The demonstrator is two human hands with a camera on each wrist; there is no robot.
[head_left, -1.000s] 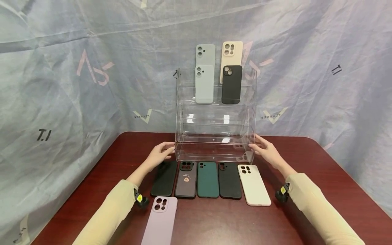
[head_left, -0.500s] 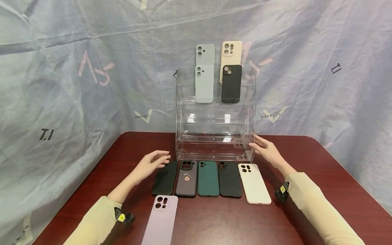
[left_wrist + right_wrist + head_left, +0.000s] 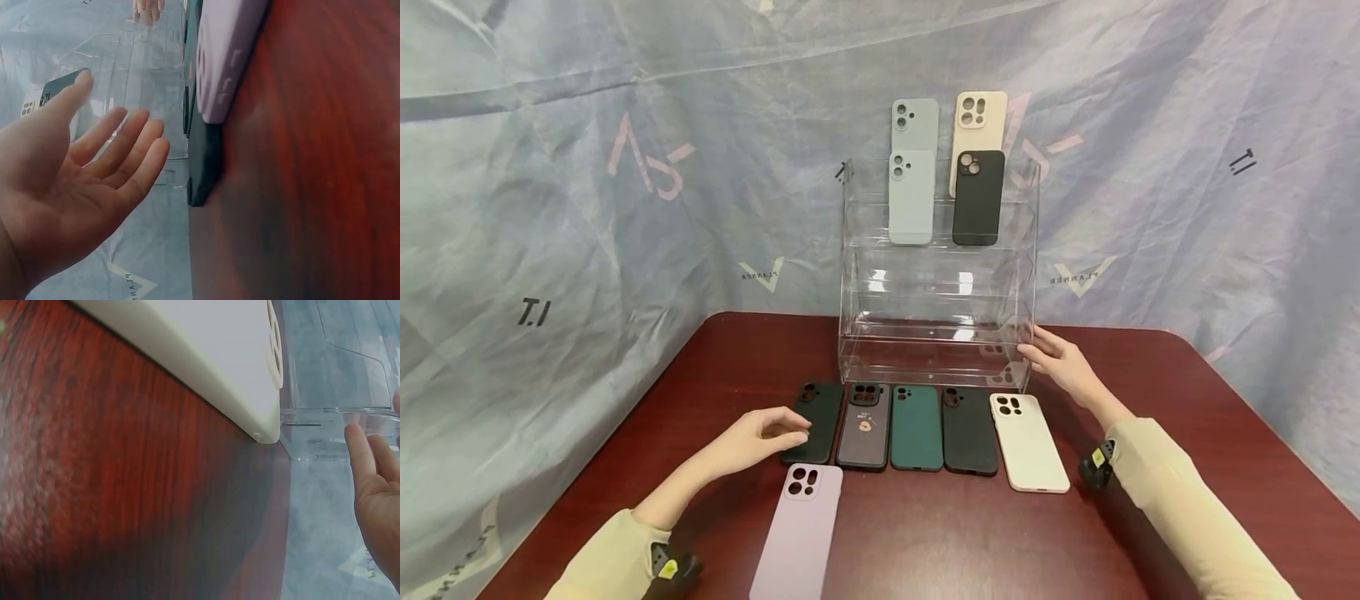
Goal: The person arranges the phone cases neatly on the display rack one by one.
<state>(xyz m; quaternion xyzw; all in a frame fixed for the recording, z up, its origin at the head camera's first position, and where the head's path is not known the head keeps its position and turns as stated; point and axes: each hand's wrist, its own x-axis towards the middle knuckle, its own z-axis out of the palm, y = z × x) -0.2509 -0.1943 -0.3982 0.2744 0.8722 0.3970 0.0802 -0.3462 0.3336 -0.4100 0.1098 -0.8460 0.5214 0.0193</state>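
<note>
Clear plastic stand [image 3: 932, 377] upright on the red-brown table [image 3: 1000, 542]; upper tiers bear two pale blue cases [image 3: 912, 204], one ivory case [image 3: 988, 129] and one charcoal case [image 3: 979, 204]. Right hand [image 3: 1063, 364] at the stand's right side, fingers extended, slightly spread (contact with the panel: cannot tell). Left hand [image 3: 760, 437] holds nothing; fingers loosely bent, thumb well apart from them, fingertips above the dark end case [image 3: 822, 421]. Rightward from it, lying before the stand: patterned case [image 3: 863, 442], green case [image 3: 917, 433], black case [image 3: 970, 437], cream case [image 3: 1032, 446]. Lilac case [image 3: 801, 533] nearer the person.
</note>
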